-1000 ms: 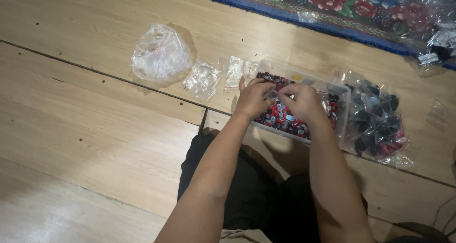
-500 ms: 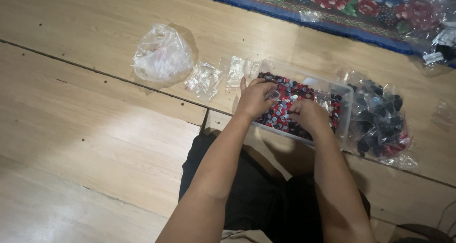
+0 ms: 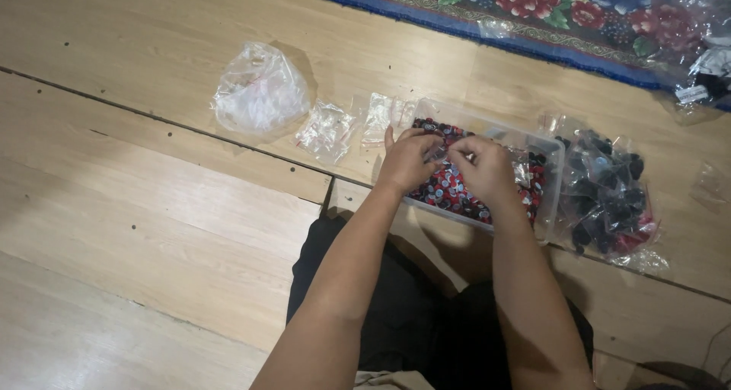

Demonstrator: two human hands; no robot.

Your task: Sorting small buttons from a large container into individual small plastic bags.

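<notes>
- Both hands are over the tray [image 3: 550, 155], a clear plastic one lying on the wood floor [image 3: 152, 207] right in front of the person.
- Left hand [image 3: 407, 161] hovers over the tray's near-left part, fingers curled in close, thumb and fingertips pinched toward the other hand.
- Right hand [image 3: 487, 173] sits just beside it, fingers bent in a narrow pinch; the fingertips of the two hands meet between them.
- Something tiny seems caught at that meeting point, but it is too small to tell what, or which hand has it.
- Under and around the hands: red, black and blue pieces [image 3: 449, 192] filling the tray, some touching the palms' shadow.
- Just right of the right hand, against the tray's far end, a clear bag of dark pieces [image 3: 605, 196].
- Left of the left hand, close by, two small flat clear bags [image 3: 327, 131], then farther left a puffed clear bag [image 3: 259, 93].
- Beyond the hands, well apart, a flowered rug [image 3: 533, 9] with a blue edge.
- Below the forearms, dark trousers [image 3: 396, 314].
</notes>
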